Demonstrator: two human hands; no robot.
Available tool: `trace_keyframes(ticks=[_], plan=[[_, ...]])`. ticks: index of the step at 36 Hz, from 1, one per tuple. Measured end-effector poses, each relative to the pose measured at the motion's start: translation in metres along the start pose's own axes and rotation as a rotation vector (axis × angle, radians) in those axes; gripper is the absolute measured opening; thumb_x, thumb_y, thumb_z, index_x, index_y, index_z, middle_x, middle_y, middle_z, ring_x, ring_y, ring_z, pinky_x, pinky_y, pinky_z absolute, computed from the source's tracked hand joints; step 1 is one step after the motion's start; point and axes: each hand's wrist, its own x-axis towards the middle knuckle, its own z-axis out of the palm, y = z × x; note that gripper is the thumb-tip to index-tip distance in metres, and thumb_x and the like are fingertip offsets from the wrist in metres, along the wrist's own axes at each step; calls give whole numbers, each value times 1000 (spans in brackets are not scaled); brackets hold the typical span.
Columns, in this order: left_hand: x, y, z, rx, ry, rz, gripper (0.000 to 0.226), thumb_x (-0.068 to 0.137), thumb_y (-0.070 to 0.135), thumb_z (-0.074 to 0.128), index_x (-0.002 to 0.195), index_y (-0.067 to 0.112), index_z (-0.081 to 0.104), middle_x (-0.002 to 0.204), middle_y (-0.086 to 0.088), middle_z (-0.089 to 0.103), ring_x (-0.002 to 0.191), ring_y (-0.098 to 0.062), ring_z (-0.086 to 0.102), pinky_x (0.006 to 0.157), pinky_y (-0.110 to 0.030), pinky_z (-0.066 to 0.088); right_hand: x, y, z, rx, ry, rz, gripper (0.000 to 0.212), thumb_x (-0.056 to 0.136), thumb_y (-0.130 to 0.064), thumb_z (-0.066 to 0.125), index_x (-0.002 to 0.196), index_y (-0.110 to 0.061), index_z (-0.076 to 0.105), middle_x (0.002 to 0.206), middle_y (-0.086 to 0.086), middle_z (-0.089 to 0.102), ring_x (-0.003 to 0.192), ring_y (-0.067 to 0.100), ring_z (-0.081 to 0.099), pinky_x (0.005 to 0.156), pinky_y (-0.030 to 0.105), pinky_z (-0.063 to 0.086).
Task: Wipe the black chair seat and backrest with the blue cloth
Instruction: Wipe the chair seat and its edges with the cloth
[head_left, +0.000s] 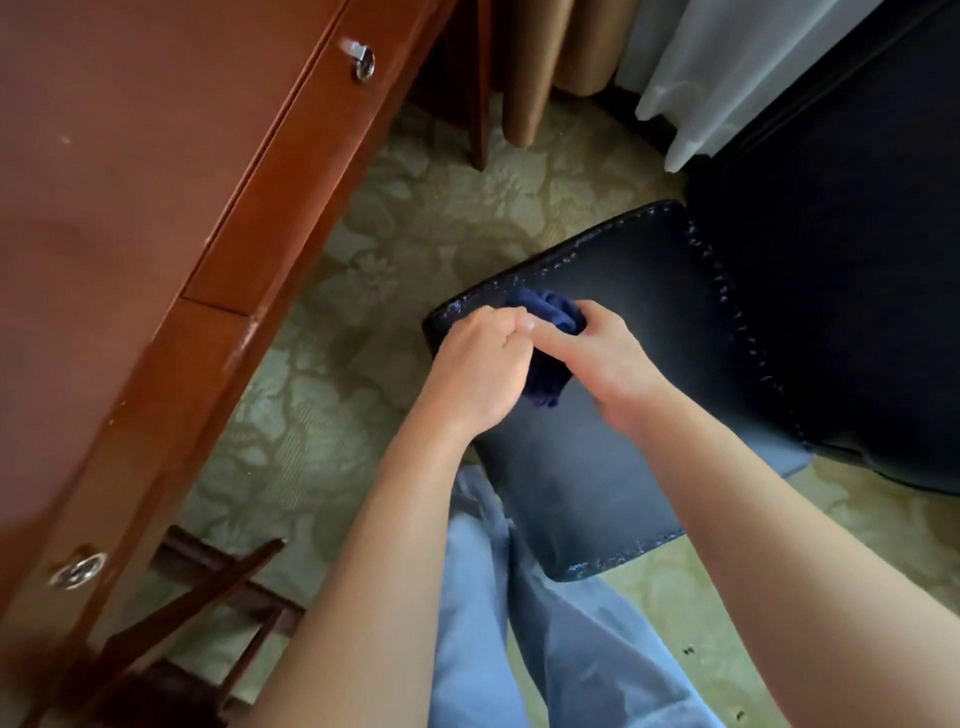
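- Currently, both hands are meeting over the black chair seat (623, 364), near its front-left corner as seen from the head camera.
- The blue cloth (550, 338) is lying bunched between the two hands; its lower part is hanging down toward the seat surface, and its upper part is showing above the fingers.
- The right hand (608, 358) is gripping the cloth: the fingers are curling round the bunched fabric from the right side, and the thumb is extending leftward across it.
- The left hand (478, 364) is curling its fingers inward at the left edge of the cloth, touching the right thumb; whether it is pinching the fabric or only resting against it cannot be told.
- The seat's stitched edges are showing pale, worn flecks along the front and along the seam toward the backrest (841, 260).
- The backrest is standing to the right of the seat, well apart from the cloth.
- A reddish wooden desk (130, 234) with round metal drawer pulls is occupying the left side.
- A patterned carpet (415, 223) is lying beneath the chair, and curtains (701, 78) are hanging at the top of the view.
- Light blue trousers (519, 649) are showing between the forearms.
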Motion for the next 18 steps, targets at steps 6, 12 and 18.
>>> trace_keyframes(ticks=[6,12,18], plan=[[38,-49,-16,-236,107,-168,29,78,17,55,96,30,74,90,6,73,92,-15,68,89,-36,54,36,15,20,31,39,25,37,69,-22,87,100,-10,71,98,12,76,89,23,73,81,42,59],[77,-111,-12,-428,26,-295,35,79,16,67,109,32,70,102,9,76,100,-11,71,95,-38,56,72,13,35,50,-65,24,31,77,-4,80,106,-14,74,93,11,76,84,17,71,80,36,58],[99,-152,-11,-783,-211,-312,53,83,16,71,135,13,60,125,-8,72,119,-23,67,101,-40,52,108,25,42,124,-186,45,50,72,-10,80,121,-11,68,113,18,73,107,33,71,94,46,56]])
